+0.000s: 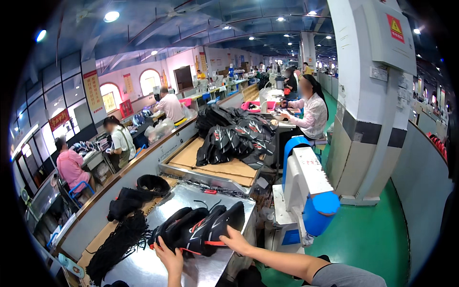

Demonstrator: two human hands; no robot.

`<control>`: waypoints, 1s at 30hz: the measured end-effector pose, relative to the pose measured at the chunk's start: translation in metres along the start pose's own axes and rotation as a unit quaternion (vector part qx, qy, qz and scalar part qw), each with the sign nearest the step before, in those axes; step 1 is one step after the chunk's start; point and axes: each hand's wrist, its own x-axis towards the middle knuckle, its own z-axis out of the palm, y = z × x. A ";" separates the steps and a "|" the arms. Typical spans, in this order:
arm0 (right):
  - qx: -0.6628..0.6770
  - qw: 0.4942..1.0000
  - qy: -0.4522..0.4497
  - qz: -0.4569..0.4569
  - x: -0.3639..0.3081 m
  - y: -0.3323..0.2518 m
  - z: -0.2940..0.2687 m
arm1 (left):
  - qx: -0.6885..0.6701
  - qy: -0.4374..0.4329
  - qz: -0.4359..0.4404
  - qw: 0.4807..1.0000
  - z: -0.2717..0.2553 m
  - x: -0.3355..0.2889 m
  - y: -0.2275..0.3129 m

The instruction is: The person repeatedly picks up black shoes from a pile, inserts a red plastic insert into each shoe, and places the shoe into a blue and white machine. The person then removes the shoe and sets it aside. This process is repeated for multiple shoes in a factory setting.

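Note:
A row of several black shoe uppers [198, 225] with red and white marks leans together on a shiny metal tabletop [179, 195]. My left hand [168, 256] grips the lower edge at the left end of the row, near a red strip. At the other end, my right hand [235, 241] holds the rightmost upper, its thumb on top and the other fingers partly hidden. Left of the row lies a tangled bundle of black laces [119, 246]. More black pieces [128, 203] rest behind the laces.
A large heap of black uppers [234, 136] lies on cardboard [191, 155] beyond the tabletop. To the right stands a white and blue machine [311, 184], with a pillar [368, 119] behind it. A low partition [138, 170] runs along the left. Other people work farther off.

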 end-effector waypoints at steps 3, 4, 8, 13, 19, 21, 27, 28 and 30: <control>-0.012 0.999 -0.001 0.044 -0.028 0.006 -0.033 | -0.038 0.039 0.118 0.992 -0.018 -0.039 0.050; 0.021 1.000 0.014 -0.007 -0.038 0.015 -0.047 | -0.075 0.025 0.150 0.985 -0.021 -0.052 0.071; 0.156 0.984 -0.080 0.029 -0.084 0.005 -0.096 | -0.256 -0.114 0.169 0.945 -0.003 -0.100 0.111; -0.025 0.998 0.058 -0.019 -0.087 0.045 -0.085 | -0.400 -0.205 0.054 0.892 0.081 -0.122 0.105; 0.169 0.984 0.014 0.056 -0.104 0.012 -0.067 | -0.347 -0.255 0.028 0.902 0.045 -0.112 0.130; 0.199 0.978 0.000 0.056 -0.107 -0.021 -0.073 | -0.425 -0.264 -0.019 0.866 0.029 -0.098 0.126; 0.156 0.986 0.064 0.019 -0.093 -0.024 -0.081 | -0.316 -0.186 0.074 0.927 0.021 -0.059 0.143; 0.191 0.980 0.046 -0.002 -0.083 0.009 -0.082 | -0.270 -0.171 0.086 0.944 0.027 -0.050 0.140; 0.204 0.976 0.077 -0.024 -0.083 0.009 -0.094 | -0.213 -0.106 0.117 0.964 0.028 -0.035 0.130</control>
